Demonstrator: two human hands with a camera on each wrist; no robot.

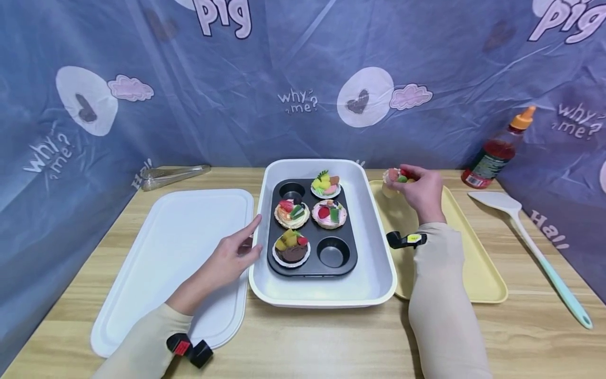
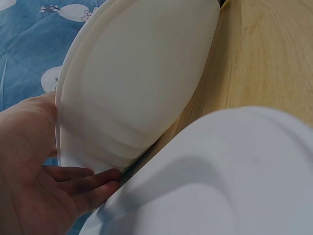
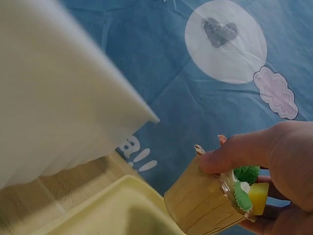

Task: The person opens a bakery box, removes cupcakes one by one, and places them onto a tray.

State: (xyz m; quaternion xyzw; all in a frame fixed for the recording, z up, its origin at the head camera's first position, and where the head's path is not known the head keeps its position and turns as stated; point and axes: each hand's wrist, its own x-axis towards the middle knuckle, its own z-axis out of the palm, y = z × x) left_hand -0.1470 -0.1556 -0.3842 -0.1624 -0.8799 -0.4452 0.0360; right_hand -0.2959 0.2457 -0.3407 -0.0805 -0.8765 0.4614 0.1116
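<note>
My right hand [image 1: 423, 192] pinches a fruit-topped cupcake [image 3: 195, 200] in a tan cup, above the yellow tray [image 1: 473, 273]. Green leaves and a yellow piece show on its top in the right wrist view. My left hand [image 1: 232, 258] holds the left wall of a deep white bin [image 1: 374, 284], with fingers against its outside in the left wrist view. Inside the bin lies a black muffin tin [image 1: 312, 268]. It holds a chocolate tart [image 1: 291, 255], a cream tart [image 1: 292, 216], a pink tart [image 1: 330, 216] and a fruit-topped cake [image 1: 325, 187]. Its back-left and front-right cups are bare.
A flat white tray [image 1: 184, 237] lies left of the bin, with metal tongs [image 1: 175, 176] behind it. On the right stand a sauce bottle [image 1: 494, 152] and a white spatula with a mint handle [image 1: 535, 247]. A printed blue cloth [image 1: 236, 105] hangs behind the table.
</note>
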